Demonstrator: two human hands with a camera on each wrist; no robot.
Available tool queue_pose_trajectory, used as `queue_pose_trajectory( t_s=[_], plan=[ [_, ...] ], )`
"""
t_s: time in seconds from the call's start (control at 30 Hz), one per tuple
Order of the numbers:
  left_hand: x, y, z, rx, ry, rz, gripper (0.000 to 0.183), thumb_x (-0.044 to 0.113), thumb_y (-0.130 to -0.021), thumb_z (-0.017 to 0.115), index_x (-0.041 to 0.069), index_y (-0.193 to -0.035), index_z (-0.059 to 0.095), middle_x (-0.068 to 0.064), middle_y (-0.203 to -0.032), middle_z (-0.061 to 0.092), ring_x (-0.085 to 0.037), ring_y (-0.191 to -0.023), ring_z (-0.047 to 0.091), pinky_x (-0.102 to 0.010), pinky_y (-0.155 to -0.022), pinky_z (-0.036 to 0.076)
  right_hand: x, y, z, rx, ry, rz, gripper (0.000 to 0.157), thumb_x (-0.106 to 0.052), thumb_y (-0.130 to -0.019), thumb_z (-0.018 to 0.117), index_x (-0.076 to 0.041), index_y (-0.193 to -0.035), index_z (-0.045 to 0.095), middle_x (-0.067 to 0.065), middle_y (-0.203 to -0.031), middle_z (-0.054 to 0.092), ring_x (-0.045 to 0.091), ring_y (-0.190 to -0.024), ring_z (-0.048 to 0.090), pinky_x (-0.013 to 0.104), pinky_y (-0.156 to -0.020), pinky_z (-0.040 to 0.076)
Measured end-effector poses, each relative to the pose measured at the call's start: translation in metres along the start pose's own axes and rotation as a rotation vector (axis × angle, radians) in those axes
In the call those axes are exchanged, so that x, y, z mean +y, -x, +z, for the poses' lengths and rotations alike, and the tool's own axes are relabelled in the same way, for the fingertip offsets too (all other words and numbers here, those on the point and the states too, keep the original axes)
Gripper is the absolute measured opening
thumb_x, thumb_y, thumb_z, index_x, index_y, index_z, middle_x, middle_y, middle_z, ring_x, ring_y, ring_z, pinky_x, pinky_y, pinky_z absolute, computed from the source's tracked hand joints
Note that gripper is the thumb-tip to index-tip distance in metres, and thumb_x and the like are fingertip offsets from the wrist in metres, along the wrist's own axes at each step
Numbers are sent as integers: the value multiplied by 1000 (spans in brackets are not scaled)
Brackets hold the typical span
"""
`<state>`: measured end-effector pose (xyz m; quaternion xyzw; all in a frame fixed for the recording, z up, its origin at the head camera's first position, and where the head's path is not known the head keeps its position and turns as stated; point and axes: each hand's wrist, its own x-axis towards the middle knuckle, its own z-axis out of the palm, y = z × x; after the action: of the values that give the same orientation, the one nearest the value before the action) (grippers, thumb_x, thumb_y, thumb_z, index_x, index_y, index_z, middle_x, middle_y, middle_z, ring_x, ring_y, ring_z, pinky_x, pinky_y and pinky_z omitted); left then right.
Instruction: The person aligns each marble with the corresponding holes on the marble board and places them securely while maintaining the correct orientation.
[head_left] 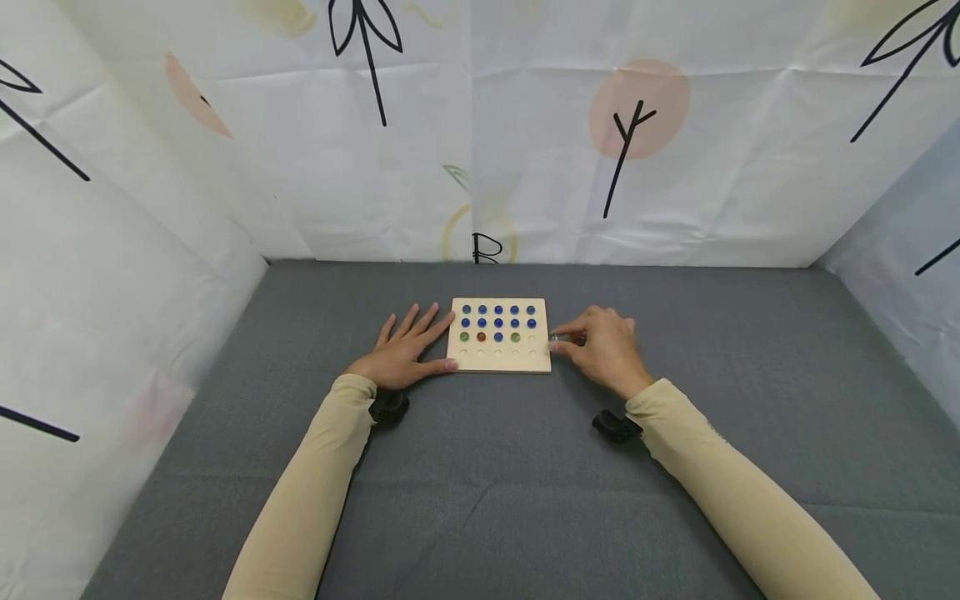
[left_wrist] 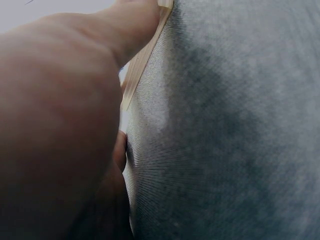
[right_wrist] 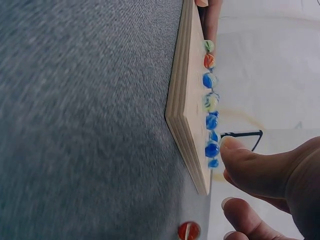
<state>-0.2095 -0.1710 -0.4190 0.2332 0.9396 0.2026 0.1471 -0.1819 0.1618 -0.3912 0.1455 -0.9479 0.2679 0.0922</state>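
A pale wooden board (head_left: 501, 367) with rows of round hollows lies on the table. Blue marbles (head_left: 498, 322) fill its two far rows. The third row holds a green marble (head_left: 465, 337), a reddish-brown marble (head_left: 482, 337), a blue one and another green one (head_left: 515, 337); its rightmost hollow and the front row are bare. My left hand (head_left: 397, 357) lies with spread fingers, thumb and index finger at the board's left edge. Just off the right edge, my right hand (head_left: 606, 350) pinches a small greenish marble (head_left: 555, 337) between thumb and index finger, mostly hidden by the fingertips.
A red marble (right_wrist: 189, 231) shows past the board in the right wrist view. Grey cloth (head_left: 480, 492) covers the table. White printed fabric (head_left: 540, 192) hangs behind it and at both sides.
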Motion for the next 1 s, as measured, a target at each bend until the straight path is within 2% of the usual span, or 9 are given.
queue_pose_trajectory(
  t_s=[0.37,1.0],
  plan=[
    [-1,-1,1,-4,13,-8,88,64,-99,53,27,-166,8,-2,-171,-4,-25,-155,-15,-50,-121,-18,-6,-8,9,-16,13,11,21,-22,-86,84,-9,-103,83,8,-89,65,27,-81,54,49,-75,31],
    [-5,-3,3,-9,10,-10,90,69,-97,51,29,-165,7,0,-170,-5,-24,-155,-16,-50,-121,-18,-7,-15,17,-40,4,33,20,-25,-87,84,-11,-100,84,8,-90,65,28,-84,54,49,-76,30]
  ],
)
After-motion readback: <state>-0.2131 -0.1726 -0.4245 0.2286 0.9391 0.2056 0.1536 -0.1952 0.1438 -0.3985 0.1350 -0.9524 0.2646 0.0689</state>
